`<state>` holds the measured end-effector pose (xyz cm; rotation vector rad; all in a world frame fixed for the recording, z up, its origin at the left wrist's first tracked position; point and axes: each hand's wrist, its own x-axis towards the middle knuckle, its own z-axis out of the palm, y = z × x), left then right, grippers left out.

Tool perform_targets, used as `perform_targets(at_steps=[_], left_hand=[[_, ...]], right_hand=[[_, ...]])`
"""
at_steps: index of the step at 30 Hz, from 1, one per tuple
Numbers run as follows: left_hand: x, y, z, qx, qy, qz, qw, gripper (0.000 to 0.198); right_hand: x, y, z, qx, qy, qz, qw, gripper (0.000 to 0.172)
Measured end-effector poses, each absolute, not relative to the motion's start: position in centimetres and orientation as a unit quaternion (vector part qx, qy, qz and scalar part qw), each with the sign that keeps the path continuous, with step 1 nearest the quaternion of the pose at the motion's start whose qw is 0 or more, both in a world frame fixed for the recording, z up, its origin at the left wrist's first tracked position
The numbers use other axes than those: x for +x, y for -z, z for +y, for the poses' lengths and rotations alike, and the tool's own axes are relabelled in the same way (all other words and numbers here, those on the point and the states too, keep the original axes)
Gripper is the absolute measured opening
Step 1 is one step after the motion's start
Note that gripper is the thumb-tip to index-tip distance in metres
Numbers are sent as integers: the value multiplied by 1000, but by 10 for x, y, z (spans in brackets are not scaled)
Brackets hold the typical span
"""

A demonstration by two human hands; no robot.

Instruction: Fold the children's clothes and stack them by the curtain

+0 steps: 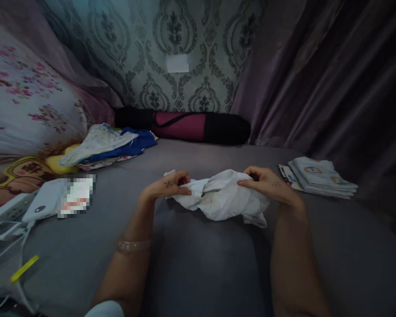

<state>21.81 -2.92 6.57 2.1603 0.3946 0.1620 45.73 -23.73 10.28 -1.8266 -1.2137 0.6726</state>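
Observation:
A crumpled white cloth garment (222,198) hangs between my two hands, just above the grey bed sheet. My left hand (170,185) pinches its left end, thumb along the near side and fingers curled behind. At the upper right of the garment, my right hand (262,180) grips it between thumb and bent fingers. The fabric is bunched and twisted in the middle, with a loose corner drooping below my right hand. What kind of garment it is cannot be made out.
Folded cloths (320,176) are stacked at the right. At the back left lies a pile of clothes (108,143), near a long black and maroon bag (181,125) against the wall. A power strip (11,207), a white device (44,200) and cables crowd the left edge.

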Motion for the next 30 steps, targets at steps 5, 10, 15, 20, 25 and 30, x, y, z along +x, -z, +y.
perform_targets(at_steps=[5,10,15,20,25,30], left_hand=[[223,-66,-31,848,-104,201,479,30],[223,-68,-31,795,-150,244,535,29],[217,-67,-28,776,-143,200,581,33],[220,-67,-31,788,-180,146,570,48],[227,-70,-38,754,-164,149,618,40],[232,-64,-37,740,-171,194,621,42]], right_hand=[[466,-96,-237,-743,-246,-439,441,33],[466,-95,-237,-746,-255,-423,446,26],[471,-91,-237,-751,-274,-406,443,22],[486,-80,-236,-748,-293,-410,431,34],[491,-75,-236,-756,-288,-422,409,39],[491,-75,-237,-751,-299,-436,395,43]])
